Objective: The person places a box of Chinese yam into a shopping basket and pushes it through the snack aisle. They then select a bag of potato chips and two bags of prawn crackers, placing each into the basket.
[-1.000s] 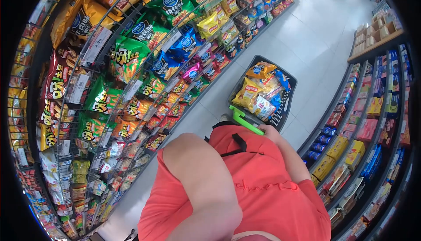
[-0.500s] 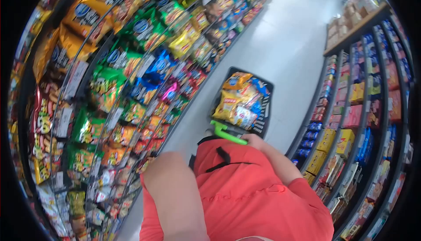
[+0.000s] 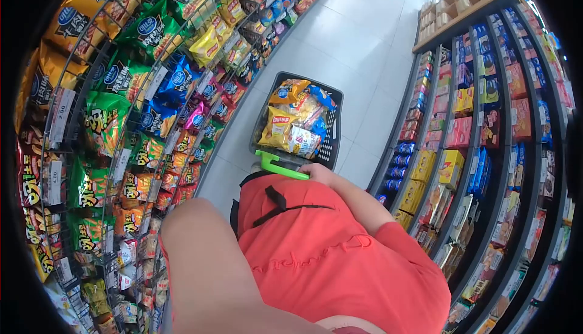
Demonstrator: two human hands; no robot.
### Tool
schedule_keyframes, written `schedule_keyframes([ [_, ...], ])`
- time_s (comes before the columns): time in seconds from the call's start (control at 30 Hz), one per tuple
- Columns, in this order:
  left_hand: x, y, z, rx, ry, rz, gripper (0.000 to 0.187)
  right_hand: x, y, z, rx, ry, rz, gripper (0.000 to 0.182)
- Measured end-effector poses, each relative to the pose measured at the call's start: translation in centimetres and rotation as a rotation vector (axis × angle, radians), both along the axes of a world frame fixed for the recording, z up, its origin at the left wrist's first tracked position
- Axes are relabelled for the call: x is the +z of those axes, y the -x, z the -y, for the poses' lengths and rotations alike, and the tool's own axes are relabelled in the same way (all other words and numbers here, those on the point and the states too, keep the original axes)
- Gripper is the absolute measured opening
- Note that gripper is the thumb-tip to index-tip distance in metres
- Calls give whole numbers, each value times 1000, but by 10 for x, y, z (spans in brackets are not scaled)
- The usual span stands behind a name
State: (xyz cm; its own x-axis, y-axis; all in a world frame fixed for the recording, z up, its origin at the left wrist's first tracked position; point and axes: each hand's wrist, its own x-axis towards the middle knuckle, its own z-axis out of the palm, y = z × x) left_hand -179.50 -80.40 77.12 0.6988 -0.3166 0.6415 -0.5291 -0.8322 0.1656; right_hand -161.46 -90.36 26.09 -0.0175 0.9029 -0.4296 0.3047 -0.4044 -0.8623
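My right hand [image 3: 317, 173] is closed round the right end of the green handle [image 3: 282, 169]. The handle belongs to a black shopping basket [image 3: 332, 143] in front of my waist. Inside lie several snack bags: a yellow bag [image 3: 279, 129], an orange bag [image 3: 289, 93], a white bag [image 3: 305, 142] and a blue bag [image 3: 322, 98]. On the left my bent arm [image 3: 206, 261] has its elbow forward, and its forearm runs back under the camera. My left hand is out of view.
A wire shelf rack [image 3: 112, 146] packed with snack bags stands close on the left. Shelves of boxed and packaged goods [image 3: 455, 133] line the right side. A wooden-edged display [image 3: 464, 18] stands farther up the tiled aisle [image 3: 346, 42].
The view has swung, so the basket and shelves sit farther left in the picture. My left forearm now reaches farther across the bottom. My right hand keeps hold of the handle.
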Motion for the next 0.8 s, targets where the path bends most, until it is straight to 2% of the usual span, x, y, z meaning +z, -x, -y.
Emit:
schedule_keyframes([
  [0.27,3,-22,9,57,-42,-451,45,1,-5,-14,40,-2,-5,40],
  [0.33,1,-25,8,83,-21,-566,45,11,-2,-8,-2,71,-39,33],
  [0.4,-3,-28,7,124,-14,-642,45,1,-3,-7,42,-69,66,32],
  [0.43,-3,-26,7,126,0,-663,45,16,-1,-7,-29,47,-21,32],
  [0.57,3,-32,8,158,20,-748,45,11,-2,-6,-25,75,-47,34],
  [0.6,3,-32,8,163,13,-745,45,-7,-2,-4,-37,38,-82,34],
  [0.67,5,-28,12,220,-85,-741,45,22,0,-7,-40,72,-40,35],
  [0.8,12,-28,17,231,-58,-725,45,7,-3,-7,-35,39,-52,39],
])
